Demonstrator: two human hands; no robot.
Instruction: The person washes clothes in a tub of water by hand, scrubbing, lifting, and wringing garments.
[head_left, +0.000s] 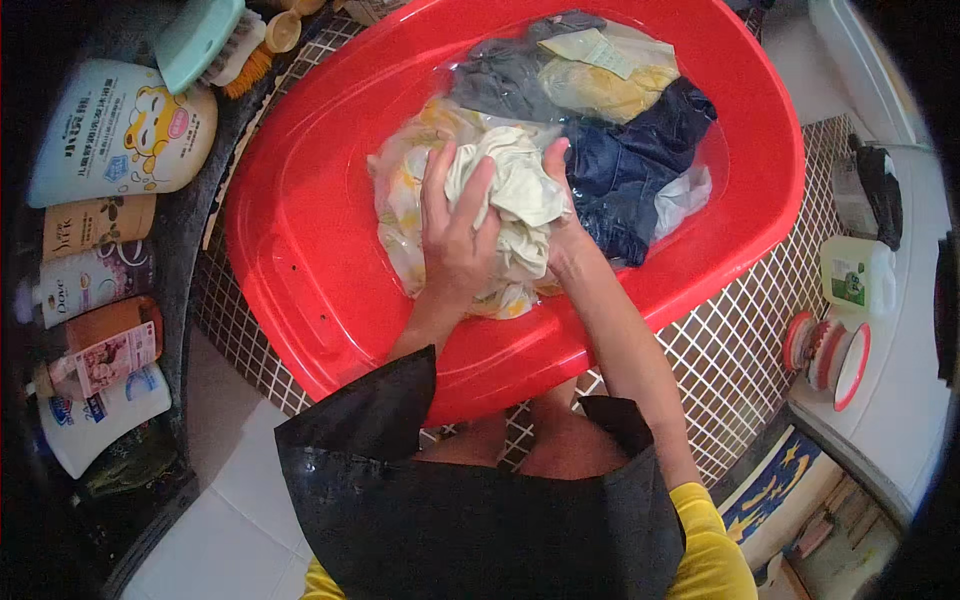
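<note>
Between my palms is a bunched cream cloth (514, 180), raised over the laundry in a red plastic tub (315, 195). My left hand (461, 225) spreads its fingers across the near left side of the bundle. On the other side, my right hand (562, 217) presses against it with the thumb up. Under the cloth lies a wet white garment with a yellow print (401, 217). Dark navy garments (630, 172) soak just right of my right hand. Farther back are a grey garment (502, 79) and a pale yellow one (600, 82) in water.
Left, a dark shelf carries a large pale-blue bottle (105, 142), several other toiletry bottles and a mint scrub brush (202, 45). Right, a white ledge (892, 375) holds a plastic jug (859, 274) and red-rimmed bowls (829, 356). Mosaic-tiled floor (727, 352) surrounds the tub.
</note>
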